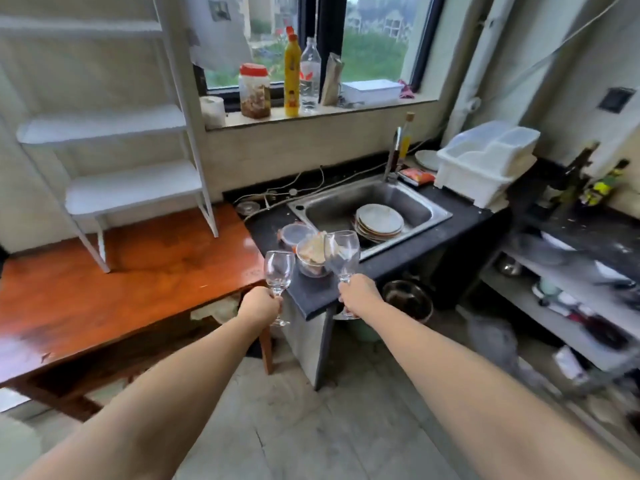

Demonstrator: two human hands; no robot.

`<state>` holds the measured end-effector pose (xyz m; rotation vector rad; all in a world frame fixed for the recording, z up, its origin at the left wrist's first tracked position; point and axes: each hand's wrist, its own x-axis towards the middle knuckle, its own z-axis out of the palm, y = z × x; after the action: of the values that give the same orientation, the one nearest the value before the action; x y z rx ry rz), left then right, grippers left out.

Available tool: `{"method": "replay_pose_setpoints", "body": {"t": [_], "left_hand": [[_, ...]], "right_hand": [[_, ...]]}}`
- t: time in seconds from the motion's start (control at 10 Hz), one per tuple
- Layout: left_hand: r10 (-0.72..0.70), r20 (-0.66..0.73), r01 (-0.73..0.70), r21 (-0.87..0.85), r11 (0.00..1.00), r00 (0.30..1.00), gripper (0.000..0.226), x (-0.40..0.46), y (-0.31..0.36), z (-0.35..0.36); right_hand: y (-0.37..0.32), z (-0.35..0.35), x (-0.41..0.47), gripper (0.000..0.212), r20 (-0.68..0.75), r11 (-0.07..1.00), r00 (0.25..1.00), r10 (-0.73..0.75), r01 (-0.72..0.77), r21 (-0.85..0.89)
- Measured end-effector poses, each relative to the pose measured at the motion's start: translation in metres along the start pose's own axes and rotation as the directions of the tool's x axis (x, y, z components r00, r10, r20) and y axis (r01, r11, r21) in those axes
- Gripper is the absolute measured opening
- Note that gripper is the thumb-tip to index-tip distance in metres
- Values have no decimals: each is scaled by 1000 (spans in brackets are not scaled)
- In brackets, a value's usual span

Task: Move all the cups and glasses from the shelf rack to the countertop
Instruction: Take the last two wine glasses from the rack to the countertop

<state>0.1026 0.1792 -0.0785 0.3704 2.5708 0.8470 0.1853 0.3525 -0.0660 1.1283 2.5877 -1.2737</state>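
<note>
I see the white wire rack [114, 161] on the glossy wood desk [104, 292]. My left hand [259, 304] has its fingers wrapped round a clear wineglass [279, 275] stem; my right hand [358, 294] grips a second glass [343, 252] above the black counter [311, 292], near the steel sink [370, 209].

Left hand [260, 304] and right hand [358, 295] each hold a wine glass by the stem: left glass [279, 273], right glass [343, 254]. Beyond the left hand: shelf rack [114, 133] on the table [104, 285]. Beyond the right hand: sink [367, 206] containing stacked plates [379, 221], set in the countertop [391, 258].
</note>
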Motion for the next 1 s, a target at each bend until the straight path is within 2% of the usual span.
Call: {"method": "replay_pose_setpoints", "body": {"t": [0.1,0.3,0.4,0.5,0.6,0.7,0.9,1.0], "left_hand": [[32,86,-33,19,999,996,24,-12,-3,26],[123,268,-146,69,987,956,19,-30,1,82],[169,381,-226,109,968,909,17,-45,17,113],[213,453,-295,117,948,866,18,-59,41,145],[266,541,-389,126,912,798,15,-82,79,185],[294,616,-448,108,887,731,15,-111,117,226],[352,692,-548,76,833,631,22,-163,194,316],[347,701,-526,47,849,624,26,-190,237,368]], "right_hand": [[44,-1,-19,31,-41,994,994,103,-104,-36],[120,8,-82,16,-103,949,944,313,-305,83],[161,9,-100,15,-163,895,881,444,-430,117],[205,2,-116,24,-212,828,802,558,-520,211],[240,-24,-148,29,-272,756,710,650,-566,328],[272,-52,-180,23,-295,700,638,712,-606,377],[351,-113,-218,20,-311,637,557,770,-640,430],[399,-154,-234,32,-315,606,519,795,-655,451]]}}
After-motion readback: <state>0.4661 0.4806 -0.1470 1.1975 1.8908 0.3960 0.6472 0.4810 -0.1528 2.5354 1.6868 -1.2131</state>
